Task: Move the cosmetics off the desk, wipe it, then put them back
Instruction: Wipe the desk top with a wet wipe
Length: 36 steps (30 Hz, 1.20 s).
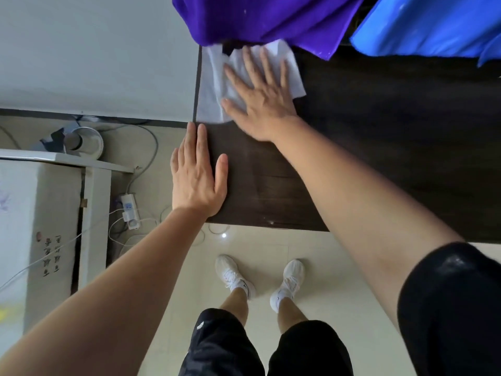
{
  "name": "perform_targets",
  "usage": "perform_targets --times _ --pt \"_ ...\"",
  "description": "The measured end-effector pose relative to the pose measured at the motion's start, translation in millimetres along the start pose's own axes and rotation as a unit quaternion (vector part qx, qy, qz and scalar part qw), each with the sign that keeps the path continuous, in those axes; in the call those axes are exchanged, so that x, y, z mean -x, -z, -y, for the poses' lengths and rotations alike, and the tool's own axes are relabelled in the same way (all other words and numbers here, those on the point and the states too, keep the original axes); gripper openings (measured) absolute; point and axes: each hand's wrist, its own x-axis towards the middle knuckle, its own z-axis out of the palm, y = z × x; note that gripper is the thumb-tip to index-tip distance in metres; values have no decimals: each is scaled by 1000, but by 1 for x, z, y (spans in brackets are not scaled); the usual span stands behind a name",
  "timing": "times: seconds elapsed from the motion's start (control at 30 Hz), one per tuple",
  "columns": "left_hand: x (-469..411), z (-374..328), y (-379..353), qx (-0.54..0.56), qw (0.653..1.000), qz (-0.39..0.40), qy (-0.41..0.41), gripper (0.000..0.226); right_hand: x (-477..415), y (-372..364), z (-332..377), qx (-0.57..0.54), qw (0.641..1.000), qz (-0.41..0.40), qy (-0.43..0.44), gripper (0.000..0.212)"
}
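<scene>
Desk (379,147) corner — right hand (260,99) presses wipe (211,88) flat.

The table (379,131) is dark brown wood grain, and its left end sits close to a pale wall (95,50). A white wipe (214,85) lies spread at the far left corner and reaches the left edge, with the right grip (264,100) pressed flat on it, fingers straight; the left grip (196,176) rests flat on the near left edge. A purple cloth (257,17) and a blue cloth (433,25) drape over the far side.
</scene>
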Motion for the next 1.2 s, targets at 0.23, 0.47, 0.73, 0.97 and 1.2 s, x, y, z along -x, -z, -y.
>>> perform_targets --times 0.23,0.47,0.73,0.97,1.2 --pt "1 -3 3 1 1000 -12 1 72 93 -18 -56 23 995 31 95 74" --pt "2 -5 2 6 1000 -25 2 68 27 5 -53 15 995 32 89 76" --pt "1 -1 -2 -8 999 -45 -4 66 -31 11 25 21 991 23 129 72" --pt "1 0 -3 -41 998 -39 -11 64 51 -3 -91 1 1000 1 6 74" --pt "-2 4 -8 -38 998 -48 -9 62 57 -11 -107 -8 987 -34 -155 77"
